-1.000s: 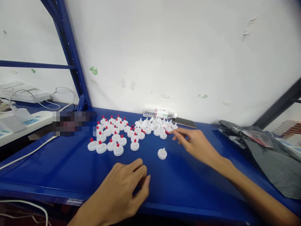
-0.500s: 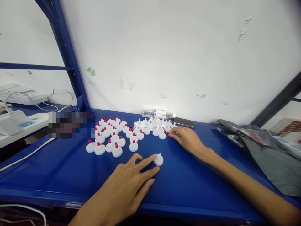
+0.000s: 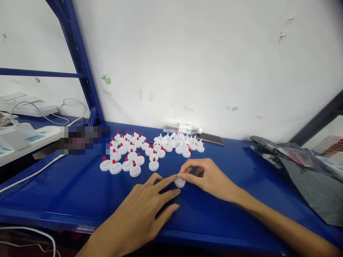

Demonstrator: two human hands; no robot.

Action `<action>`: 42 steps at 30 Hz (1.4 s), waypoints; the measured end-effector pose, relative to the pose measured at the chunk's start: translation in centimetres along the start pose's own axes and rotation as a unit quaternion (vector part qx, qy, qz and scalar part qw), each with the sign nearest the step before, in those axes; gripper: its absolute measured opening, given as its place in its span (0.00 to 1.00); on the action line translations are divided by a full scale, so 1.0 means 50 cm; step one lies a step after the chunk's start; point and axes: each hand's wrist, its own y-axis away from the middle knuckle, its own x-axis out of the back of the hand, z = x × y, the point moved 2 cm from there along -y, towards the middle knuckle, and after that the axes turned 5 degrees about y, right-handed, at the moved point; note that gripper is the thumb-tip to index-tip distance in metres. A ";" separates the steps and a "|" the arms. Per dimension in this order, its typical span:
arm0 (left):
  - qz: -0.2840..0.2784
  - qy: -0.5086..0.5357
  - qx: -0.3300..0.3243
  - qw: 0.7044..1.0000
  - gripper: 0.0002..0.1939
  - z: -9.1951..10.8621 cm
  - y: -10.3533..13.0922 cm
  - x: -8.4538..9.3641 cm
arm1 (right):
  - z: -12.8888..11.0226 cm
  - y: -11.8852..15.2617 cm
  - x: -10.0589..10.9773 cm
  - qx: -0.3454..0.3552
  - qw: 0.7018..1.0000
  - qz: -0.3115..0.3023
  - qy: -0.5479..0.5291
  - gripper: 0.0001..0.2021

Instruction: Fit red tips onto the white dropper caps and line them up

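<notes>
The hands meet at a white cap (image 3: 179, 184) toward the front edge of the bench (image 3: 66, 192), left hand (image 3: 144, 207) spread against its side, right hand (image 3: 214, 180) pinching its top; the back-edge bottle's label (image 3: 185, 128) is too small to read.

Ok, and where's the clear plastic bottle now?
In the head view, the bottle lies on its side at the back of the blue table, just behind the heaped white pieces and left of the dark phone.
</notes>
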 end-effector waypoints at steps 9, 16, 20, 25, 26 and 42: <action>0.008 0.002 0.002 1.000 0.21 0.000 0.005 -0.007 | 0.022 -0.001 -0.005 -0.053 0.993 -0.014 -0.109 0.10; 0.070 0.006 -0.008 0.997 0.15 -0.006 0.009 -0.011 | 0.029 -0.003 0.002 -0.059 0.992 0.002 -0.113 0.14; 0.176 0.054 -0.093 0.979 0.10 0.006 0.017 -0.003 | 0.031 0.006 0.015 -0.056 0.998 0.005 -0.041 0.26; 0.248 0.033 -0.139 0.958 0.10 0.020 0.030 0.003 | 0.025 0.014 0.007 -0.015 0.999 -0.027 -0.028 0.32; 0.244 0.029 -0.138 0.959 0.10 0.022 0.030 0.003 | 0.024 0.014 0.006 -0.008 0.999 -0.021 -0.037 0.32; 0.201 0.033 -0.115 0.972 0.10 0.018 0.024 -0.004 | 0.111 -0.036 0.027 -0.032 0.972 0.089 0.214 0.20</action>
